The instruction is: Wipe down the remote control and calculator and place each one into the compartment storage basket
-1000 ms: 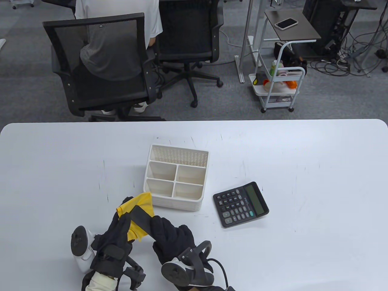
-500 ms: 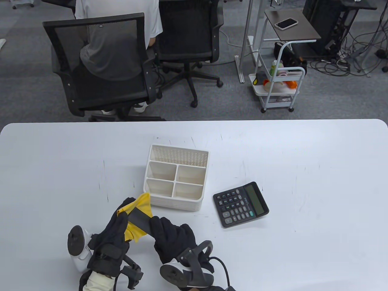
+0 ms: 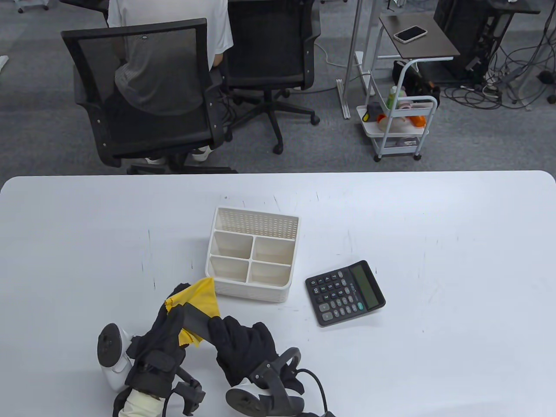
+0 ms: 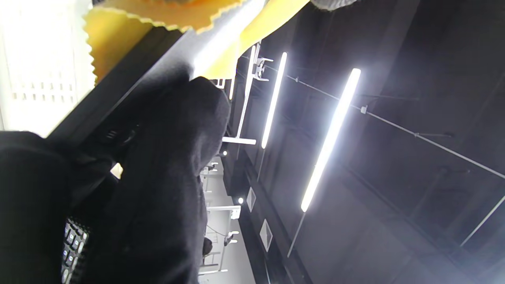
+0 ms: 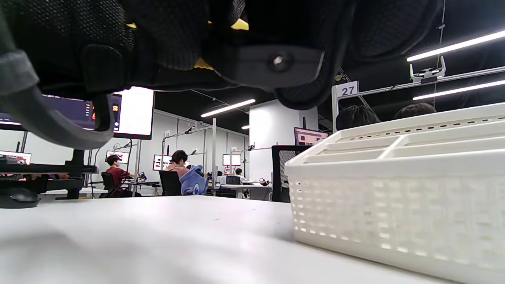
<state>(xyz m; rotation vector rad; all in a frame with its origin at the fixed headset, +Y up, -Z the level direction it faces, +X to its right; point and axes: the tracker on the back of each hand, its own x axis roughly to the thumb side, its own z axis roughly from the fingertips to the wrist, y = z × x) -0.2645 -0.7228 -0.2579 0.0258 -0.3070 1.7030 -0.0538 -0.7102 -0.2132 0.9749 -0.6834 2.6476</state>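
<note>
My right hand (image 3: 223, 332) grips the near end of a black remote control (image 3: 194, 318), held just above the table in front of the basket. My left hand (image 3: 173, 313) pinches a yellow cloth (image 3: 200, 297) wrapped over the remote's far end. The left wrist view shows the cloth (image 4: 118, 35) draped on the remote (image 4: 118, 92), with the right hand's glove (image 4: 158, 185) below it. The white compartment storage basket (image 3: 252, 293) has nothing in its compartments. Flat on the table to its right lies the black calculator (image 3: 345, 293), untouched.
The white table (image 3: 434, 217) carries nothing else. Beyond its far edge stand two office chairs (image 3: 143, 95), a person seated in one, and a small white cart (image 3: 399, 126). In the right wrist view the basket (image 5: 375, 221) stands close on the right.
Both hands and the remote have shifted slightly left and toward me. The cloth now covers more of the remote's far end.
</note>
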